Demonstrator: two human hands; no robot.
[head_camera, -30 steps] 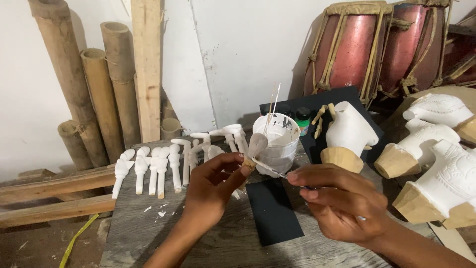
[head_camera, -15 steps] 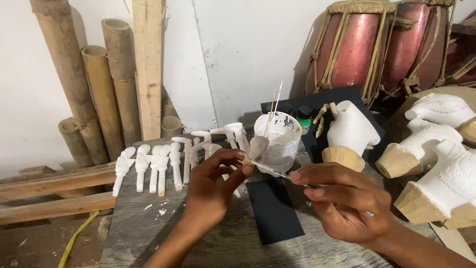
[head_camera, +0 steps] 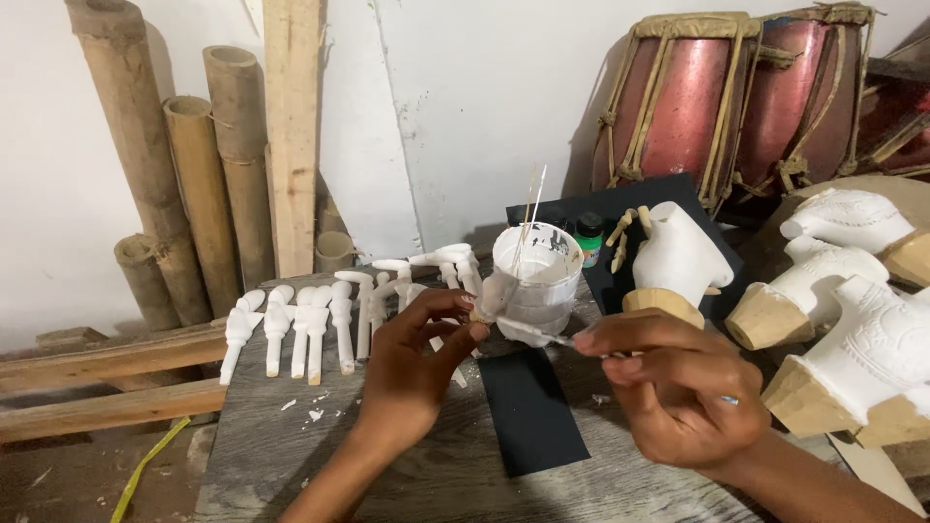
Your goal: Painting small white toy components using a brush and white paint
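Over the grey wooden table (head_camera: pixel 291 455), left hand (head_camera: pixel 412 363) pinches a small white carved piece (head_camera: pixel 489 298) between thumb and fingertips, fingers mostly closed around it, just in front of the white paint cup (head_camera: pixel 538 276). Right hand (head_camera: pixel 678 387) closed on a thin brush (head_camera: pixel 528 332), tip touching the piece. Black sheet (head_camera: pixel 528 416) lies below both hands. Row of white carved arm pieces (head_camera: pixel 310 324) left of the cup. White carved torsos (head_camera: pixel 852 329) at right, red drums (head_camera: pixel 678 102) behind, bamboo poles (head_camera: pixel 194 184) against the wall.
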